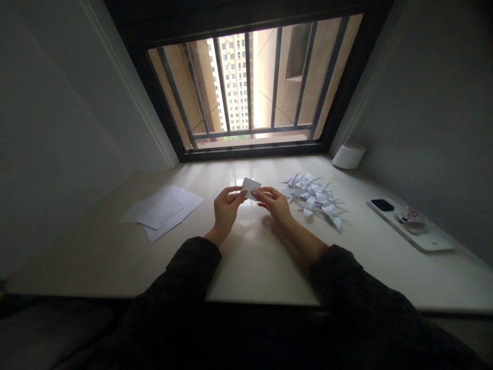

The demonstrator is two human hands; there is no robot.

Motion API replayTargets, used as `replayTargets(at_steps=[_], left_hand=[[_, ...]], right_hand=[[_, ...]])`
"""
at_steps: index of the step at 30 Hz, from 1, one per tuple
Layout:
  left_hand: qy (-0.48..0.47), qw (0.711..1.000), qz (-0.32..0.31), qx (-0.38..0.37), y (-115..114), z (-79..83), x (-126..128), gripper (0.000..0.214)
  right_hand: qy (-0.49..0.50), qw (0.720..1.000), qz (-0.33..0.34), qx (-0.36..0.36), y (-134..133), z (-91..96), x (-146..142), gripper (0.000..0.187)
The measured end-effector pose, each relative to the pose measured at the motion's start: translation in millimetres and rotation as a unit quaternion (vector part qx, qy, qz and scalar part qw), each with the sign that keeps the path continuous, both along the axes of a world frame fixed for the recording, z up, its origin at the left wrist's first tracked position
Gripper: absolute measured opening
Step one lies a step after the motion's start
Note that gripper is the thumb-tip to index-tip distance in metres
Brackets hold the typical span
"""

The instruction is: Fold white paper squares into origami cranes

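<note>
White paper square [251,188], light and easily creased, best held by its edges, pinched between left hand [227,208] and right hand [271,201] above pale countertop [96,246]; folded paper cranes [314,198] lie right of the grip.

barred window [250,82], phone [418,231], white canister [348,156] perhaps

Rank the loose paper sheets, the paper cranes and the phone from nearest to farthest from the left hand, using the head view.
From the left hand:
1. Loose white paper sheets, to its left on the desk.
2. Pile of paper cranes, to its right.
3. White-cased phone, far right on the desk.
</note>
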State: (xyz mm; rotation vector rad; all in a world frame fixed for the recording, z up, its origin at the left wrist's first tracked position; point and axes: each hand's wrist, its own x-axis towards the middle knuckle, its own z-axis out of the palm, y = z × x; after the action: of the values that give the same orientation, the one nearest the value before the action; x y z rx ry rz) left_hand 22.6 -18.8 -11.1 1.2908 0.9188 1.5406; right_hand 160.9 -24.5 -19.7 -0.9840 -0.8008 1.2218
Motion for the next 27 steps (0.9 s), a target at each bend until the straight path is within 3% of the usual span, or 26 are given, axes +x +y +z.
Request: replayTargets(at_steps=[6,13,27], left_hand=[[0.004,0.999,-0.022,0.026,-4.2,2.0,1.3,0.027],[-0.004,0.999,-0.030,0.030,-3.4,0.9,1.5,0.027],[-0.026,0.998,0.008,-0.050,5.6,1.0,-1.7,0.032]], right_hand=[[0.031,0.999,0.008,0.016,0.6,-1.3,-3.5,0.053],[0.044,0.998,-0.002,0.048,1.0,-1.4,-5.2,0.054],[0.054,0.997,0.050,0.003,6.4,-2.6,2.6,0.047]])
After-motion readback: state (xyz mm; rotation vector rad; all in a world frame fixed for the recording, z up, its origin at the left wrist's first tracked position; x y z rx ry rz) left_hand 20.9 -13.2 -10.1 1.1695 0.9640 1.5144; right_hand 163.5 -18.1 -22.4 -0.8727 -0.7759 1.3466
